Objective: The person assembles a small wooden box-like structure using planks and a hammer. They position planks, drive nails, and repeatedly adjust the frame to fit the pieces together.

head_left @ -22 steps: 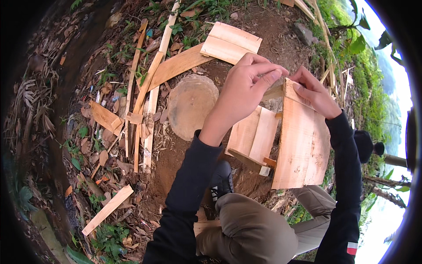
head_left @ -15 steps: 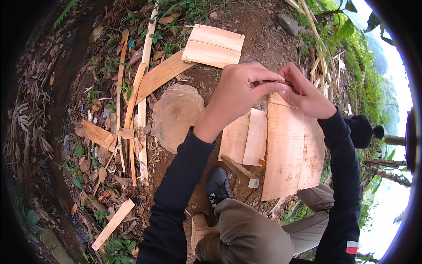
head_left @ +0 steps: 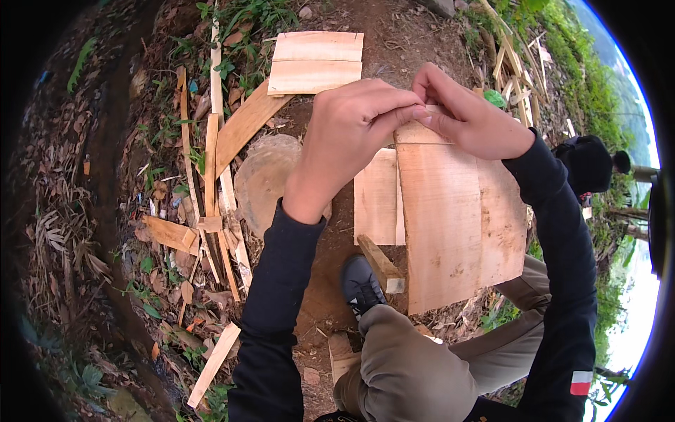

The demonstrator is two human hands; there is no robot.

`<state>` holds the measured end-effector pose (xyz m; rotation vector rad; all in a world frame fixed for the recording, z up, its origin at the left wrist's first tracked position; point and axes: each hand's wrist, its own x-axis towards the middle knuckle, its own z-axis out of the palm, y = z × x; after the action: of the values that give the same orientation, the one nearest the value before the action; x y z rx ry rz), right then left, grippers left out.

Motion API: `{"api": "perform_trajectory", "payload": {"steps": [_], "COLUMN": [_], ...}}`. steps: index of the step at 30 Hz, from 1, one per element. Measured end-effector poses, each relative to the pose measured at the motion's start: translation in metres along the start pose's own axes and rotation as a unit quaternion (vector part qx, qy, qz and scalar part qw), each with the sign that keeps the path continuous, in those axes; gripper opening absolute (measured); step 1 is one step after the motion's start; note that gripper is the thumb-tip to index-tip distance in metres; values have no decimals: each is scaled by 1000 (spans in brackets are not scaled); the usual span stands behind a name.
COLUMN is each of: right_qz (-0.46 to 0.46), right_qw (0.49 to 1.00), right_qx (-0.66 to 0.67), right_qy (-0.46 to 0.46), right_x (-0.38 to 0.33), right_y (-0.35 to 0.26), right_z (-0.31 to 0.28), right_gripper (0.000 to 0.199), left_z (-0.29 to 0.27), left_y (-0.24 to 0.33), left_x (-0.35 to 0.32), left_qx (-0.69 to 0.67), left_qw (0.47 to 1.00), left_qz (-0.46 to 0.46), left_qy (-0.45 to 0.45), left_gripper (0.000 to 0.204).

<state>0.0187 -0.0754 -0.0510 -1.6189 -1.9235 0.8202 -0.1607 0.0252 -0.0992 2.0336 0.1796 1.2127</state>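
My left hand (head_left: 351, 137) and my right hand (head_left: 478, 119) meet fingertip to fingertip above the upper edge of a wide, pale wooden panel (head_left: 450, 218). Both are closed in a pinch. Whatever they pinch is too small and hidden to name. The panel, made of boards side by side, stands or leans in front of my leg. Behind its left side shows another pale board (head_left: 376, 193). A short squared wooden stick (head_left: 382, 265) pokes out beside the panel, close to my dark shoe (head_left: 360, 281).
A round tree stump (head_left: 264, 183) stands left of my left forearm. Beyond it lie a two-board panel (head_left: 316, 62) and a brown plank (head_left: 242, 133). Several thin strips (head_left: 211, 165) lie on the leaf-strewn ground at left. Scrap wood (head_left: 517, 77) is piled at far right.
My view has shifted a little. Both hands have come down closer to the panel's upper edge, still pinched together. The wide panel now covers more of the board behind it.
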Motion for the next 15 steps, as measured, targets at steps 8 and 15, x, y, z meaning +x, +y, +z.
{"api": "perform_trajectory", "payload": {"steps": [8, 15], "right_qz": [27, 12], "right_qw": [1000, 1000], "right_qx": [7, 4], "right_qy": [-4, -3], "right_x": [-1, -2], "right_y": [-2, 0], "right_z": [1, 2], "right_gripper": [13, 13], "left_z": [2, 1], "left_y": [-5, -11], "left_x": [2, 3], "left_qx": [41, 61], "left_qw": [998, 995], "left_qz": [51, 75], "left_qy": [-4, -23], "left_gripper": [11, 12]}}
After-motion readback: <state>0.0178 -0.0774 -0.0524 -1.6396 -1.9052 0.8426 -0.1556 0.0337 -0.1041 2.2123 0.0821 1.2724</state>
